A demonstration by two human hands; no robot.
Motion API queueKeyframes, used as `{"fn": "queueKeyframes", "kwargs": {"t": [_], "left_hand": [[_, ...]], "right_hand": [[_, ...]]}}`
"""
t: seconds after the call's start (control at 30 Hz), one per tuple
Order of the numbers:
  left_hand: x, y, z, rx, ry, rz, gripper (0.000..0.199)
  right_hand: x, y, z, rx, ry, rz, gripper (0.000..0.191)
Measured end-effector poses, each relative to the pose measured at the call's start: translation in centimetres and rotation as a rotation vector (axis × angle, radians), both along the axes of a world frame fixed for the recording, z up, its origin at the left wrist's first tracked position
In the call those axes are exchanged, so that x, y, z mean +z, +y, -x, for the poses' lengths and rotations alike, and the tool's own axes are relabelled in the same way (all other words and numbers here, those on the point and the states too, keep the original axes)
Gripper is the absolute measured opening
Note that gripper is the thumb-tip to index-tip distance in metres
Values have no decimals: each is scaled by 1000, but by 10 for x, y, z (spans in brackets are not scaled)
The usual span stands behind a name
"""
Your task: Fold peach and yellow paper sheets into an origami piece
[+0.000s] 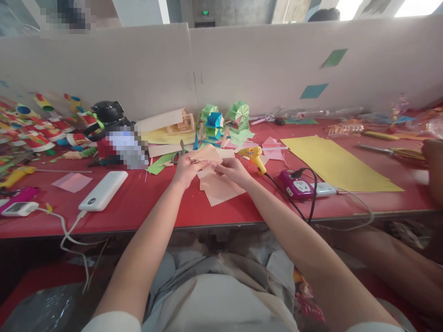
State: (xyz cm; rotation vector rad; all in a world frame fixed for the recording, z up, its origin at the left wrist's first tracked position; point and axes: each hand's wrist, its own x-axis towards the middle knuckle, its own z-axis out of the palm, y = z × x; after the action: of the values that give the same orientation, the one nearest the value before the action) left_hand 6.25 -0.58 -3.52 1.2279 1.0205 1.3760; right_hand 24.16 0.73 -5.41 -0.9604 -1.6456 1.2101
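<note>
Both my hands hold a peach-coloured sheet of paper (210,154) just above the red table. My left hand (188,170) pinches its left side between thumb and fingers. From the other side my right hand (234,171) is closed on it, thumb towards the left hand. Beneath them lie more peach paper squares (221,190) on the tabletop. Scissors (180,152) rest just beyond my left hand, partly hidden. A yellow hot glue gun (255,159) lies right of my right hand. Green and blue folded paper pieces (214,123) stand behind.
A purple power strip (297,185) with cables and a large yellow sheet (339,161) are on the right. To the left lie a white power bank (104,191), a dark-lidded bottle (107,113) and several paper crafts (38,129). Another person's arm (432,170) reaches in at far right.
</note>
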Motion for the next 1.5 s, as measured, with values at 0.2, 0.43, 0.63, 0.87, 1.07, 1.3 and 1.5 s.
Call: {"fn": "queueKeyframes", "kwargs": {"t": [0.2,0.43,0.63,0.87,1.07,1.3,1.5], "left_hand": [[4,-1,0,27,-27,37,52],[-1,5,5,86,-25,130,48],[-2,6,5,104,-38,119,49],[-1,5,4,111,-45,120,44],[-2,2,6,-50,67,198,47],[5,0,11,-192,-26,190,52],[2,0,14,-290,92,263,43]], "right_hand": [[-8,5,2,-2,-57,-68,45],[-16,11,0,-87,-194,-98,42],[-14,8,2,-26,-167,-121,43],[-2,2,0,-58,-116,-171,47],[-3,6,0,-159,144,-57,44],[5,3,-5,-36,131,19,31],[8,-4,-3,142,-3,-2,25]]}}
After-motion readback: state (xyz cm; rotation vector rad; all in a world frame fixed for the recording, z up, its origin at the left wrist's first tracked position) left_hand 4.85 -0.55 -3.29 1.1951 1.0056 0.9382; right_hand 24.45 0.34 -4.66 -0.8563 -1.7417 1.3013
